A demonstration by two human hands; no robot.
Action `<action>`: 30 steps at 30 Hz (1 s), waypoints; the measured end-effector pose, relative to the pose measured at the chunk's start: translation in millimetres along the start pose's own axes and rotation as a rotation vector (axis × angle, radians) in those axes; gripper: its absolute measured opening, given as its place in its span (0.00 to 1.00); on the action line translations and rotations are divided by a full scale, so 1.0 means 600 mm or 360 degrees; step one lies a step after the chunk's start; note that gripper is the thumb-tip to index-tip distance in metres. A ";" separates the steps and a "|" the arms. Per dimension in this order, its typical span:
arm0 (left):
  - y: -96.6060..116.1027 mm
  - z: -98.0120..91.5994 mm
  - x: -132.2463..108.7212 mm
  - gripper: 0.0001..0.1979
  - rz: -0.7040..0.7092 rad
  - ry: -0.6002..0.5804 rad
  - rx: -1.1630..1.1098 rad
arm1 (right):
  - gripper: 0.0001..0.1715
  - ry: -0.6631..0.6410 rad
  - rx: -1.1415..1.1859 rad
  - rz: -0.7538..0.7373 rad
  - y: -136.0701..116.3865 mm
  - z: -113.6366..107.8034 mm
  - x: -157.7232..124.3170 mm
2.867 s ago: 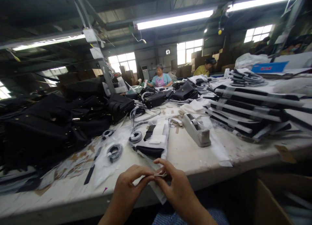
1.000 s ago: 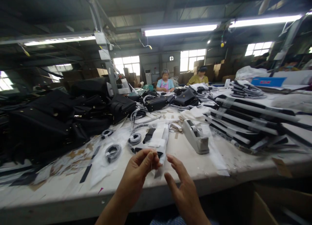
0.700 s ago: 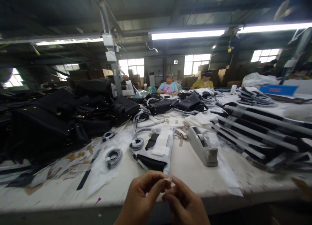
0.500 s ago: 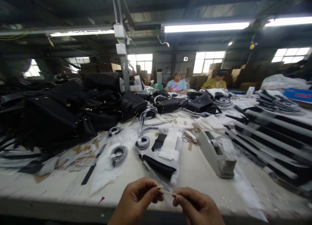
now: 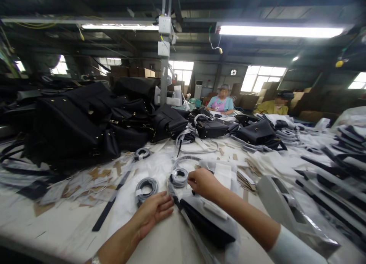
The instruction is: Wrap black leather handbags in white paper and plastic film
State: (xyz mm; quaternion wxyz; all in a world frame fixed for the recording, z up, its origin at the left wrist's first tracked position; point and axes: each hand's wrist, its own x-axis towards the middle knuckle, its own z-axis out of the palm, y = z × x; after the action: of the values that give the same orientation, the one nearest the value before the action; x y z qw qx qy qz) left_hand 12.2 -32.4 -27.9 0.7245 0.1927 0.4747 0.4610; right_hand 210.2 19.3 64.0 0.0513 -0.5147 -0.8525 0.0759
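Observation:
My left hand point(image 5: 156, 211) lies palm inward with its fingers apart, just below a plastic-wrapped coil point(image 5: 147, 191). It holds nothing. My right hand point(image 5: 203, 183) reaches across to the right edge of a second, smaller wrapped coil point(image 5: 179, 177); its fingers are bent together, and whether anything is between them is too small to tell. Beneath my right forearm lies a black bag point(image 5: 207, 224), partly wrapped in clear plastic and white padding. A wrapped strap point(image 5: 190, 222) runs from the smaller coil down along the bag's left side.
Black bags point(image 5: 71, 126) are piled at the left. Brown paper scraps point(image 5: 100, 176) and a dark strip point(image 5: 110, 206) lie nearer. A grey tape dispenser point(image 5: 288, 210) stands right of my right arm, beside stacked wrapped pieces point(image 5: 337, 187). Two people sit across the table.
My hands have separated from the thin item between them. My left hand has opened near the larger coil, and my right hand has reached forward to the smaller coil. The view has shifted left.

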 end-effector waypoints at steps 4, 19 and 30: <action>0.000 -0.002 0.022 0.19 -0.0124 -0.0156 -0.0136 | 0.11 -0.0176 -0.0056 0.0007 -0.010 0.042 0.054; -0.017 0.032 0.034 0.23 0.0471 -0.0367 0.0209 | 0.11 -0.0589 0.0925 -0.0242 0.005 0.085 0.072; -0.019 0.017 0.041 0.21 0.0604 -0.0254 0.0701 | 0.14 -0.0626 0.0969 -0.0275 -0.003 0.079 0.060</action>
State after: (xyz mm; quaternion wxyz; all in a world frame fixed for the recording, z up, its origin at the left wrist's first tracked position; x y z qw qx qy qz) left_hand 29.4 -15.5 -43.8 0.6011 0.4662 0.4604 0.4576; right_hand 184.1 47.0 17.7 0.0436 -0.3774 -0.8247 0.4189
